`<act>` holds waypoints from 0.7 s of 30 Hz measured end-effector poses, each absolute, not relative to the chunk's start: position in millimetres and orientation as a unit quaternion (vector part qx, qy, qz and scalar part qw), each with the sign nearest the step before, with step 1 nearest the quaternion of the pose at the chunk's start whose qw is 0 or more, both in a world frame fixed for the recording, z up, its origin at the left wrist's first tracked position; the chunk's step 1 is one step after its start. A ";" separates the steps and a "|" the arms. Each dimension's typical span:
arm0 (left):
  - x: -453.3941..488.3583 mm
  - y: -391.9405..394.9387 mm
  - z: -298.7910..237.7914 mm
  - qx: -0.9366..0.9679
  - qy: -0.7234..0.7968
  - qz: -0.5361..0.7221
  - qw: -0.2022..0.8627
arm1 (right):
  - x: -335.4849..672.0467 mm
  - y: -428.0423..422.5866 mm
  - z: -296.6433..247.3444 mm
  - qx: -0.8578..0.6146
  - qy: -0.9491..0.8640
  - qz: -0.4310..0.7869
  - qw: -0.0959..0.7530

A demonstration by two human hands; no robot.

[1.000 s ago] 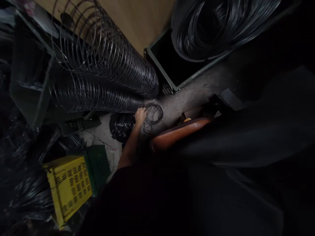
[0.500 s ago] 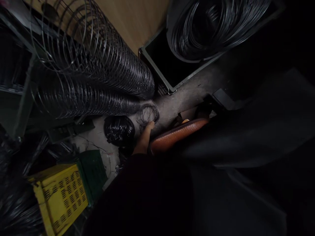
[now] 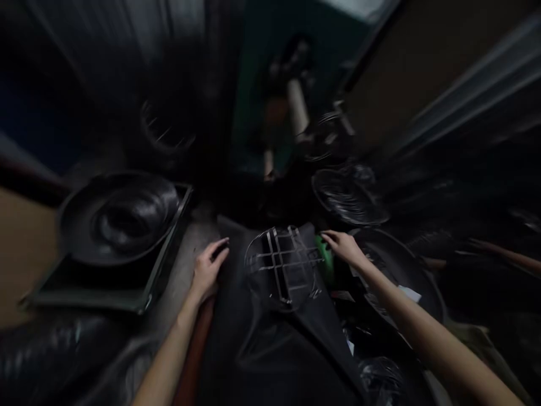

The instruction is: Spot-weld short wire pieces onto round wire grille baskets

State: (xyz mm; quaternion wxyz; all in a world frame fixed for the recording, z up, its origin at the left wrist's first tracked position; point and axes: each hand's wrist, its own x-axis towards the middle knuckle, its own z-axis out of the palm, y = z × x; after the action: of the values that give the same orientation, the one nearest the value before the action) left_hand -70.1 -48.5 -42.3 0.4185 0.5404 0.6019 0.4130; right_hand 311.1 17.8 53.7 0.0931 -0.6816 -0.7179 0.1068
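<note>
A round wire frame with crossing bars (image 3: 279, 259) lies on the dark cloth over my lap (image 3: 270, 344). To its left my left hand (image 3: 207, 268) hovers apart from it, thumb and fingers spread and nothing between them. Just beyond the frame's right edge is my right hand (image 3: 344, 246), its fingers stretched inward and slightly apart, with no held thing visible. Below those fingertips shows a bright green object (image 3: 326, 259), whose kind is blurred. The fingertips of both hands look dark.
At left, a coil of dark wire (image 3: 131, 220) sits in a round pan on a green metal frame (image 3: 147, 299). On the right are a coil of wire (image 3: 346, 197) and a wide dark basin (image 3: 435, 287). Another person's arm (image 3: 507, 256) reaches in from the right; another person sits ahead.
My view has swung from the floor at the side to my lap. One hand was at a wire ring on the floor; now a wire frame lies on my lap between both hands.
</note>
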 end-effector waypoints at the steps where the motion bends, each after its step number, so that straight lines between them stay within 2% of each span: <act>1: -48.0 -36.4 -26.3 0.551 0.573 0.420 0.438 | 328.0 40.9 71.4 -0.696 -0.702 0.081 0.126; 4: 9.7 -24.9 2.2 0.563 0.526 0.398 0.499 | 356.3 126.6 128.5 -0.706 -0.666 -0.029 0.237; 7: 41.1 -25.9 2.8 0.536 0.546 0.383 0.518 | 356.8 216.9 181.1 -0.689 -0.665 -0.088 0.277; 10: 46.0 -17.5 -6.1 0.517 0.564 0.411 0.496 | 342.3 284.6 208.8 -0.659 -0.706 -0.080 0.247; 13: 37.0 0.4 -10.7 0.538 0.541 0.416 0.495 | 331.0 314.9 212.0 -0.643 -0.738 -0.056 0.198; 21: 30.1 15.9 -12.5 0.550 0.528 0.400 0.508 | 335.5 290.3 217.5 -0.622 -0.765 -0.028 0.167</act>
State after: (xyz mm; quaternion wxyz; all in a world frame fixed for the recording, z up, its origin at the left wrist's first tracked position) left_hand 30.1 15.9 -12.5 0.5078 0.5504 0.5283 0.4001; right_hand 335.5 290.3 217.5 0.1674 -0.6216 -0.7647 -0.0281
